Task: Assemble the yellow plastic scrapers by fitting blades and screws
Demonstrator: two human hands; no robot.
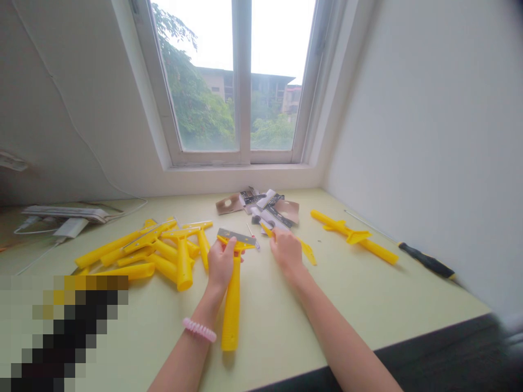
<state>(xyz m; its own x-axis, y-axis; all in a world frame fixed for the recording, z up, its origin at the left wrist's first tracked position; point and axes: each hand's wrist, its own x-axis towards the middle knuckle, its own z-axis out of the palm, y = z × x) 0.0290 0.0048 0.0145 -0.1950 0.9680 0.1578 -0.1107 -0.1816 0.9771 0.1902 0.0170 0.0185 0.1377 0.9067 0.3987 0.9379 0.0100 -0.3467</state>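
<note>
My left hand (223, 262) is closed round the head of a yellow scraper (231, 310), whose handle points toward me. A grey metal blade (237, 237) lies across that head. To its right, my right hand (286, 249) is closed on a yellow plastic piece (308, 252), which sticks out on both sides of the fingers. A small screwdriver (252, 237) lies between the hands, partly hidden by the blade. Several yellow scrapers (183, 261) are piled left of my left hand.
Torn cardboard packaging (269, 209) lies at the back under the window. More yellow parts (355, 237) and a long black-handled screwdriver (427, 261) are on the right of the table (368, 305). A power strip (65, 213) with cables sits at the back left.
</note>
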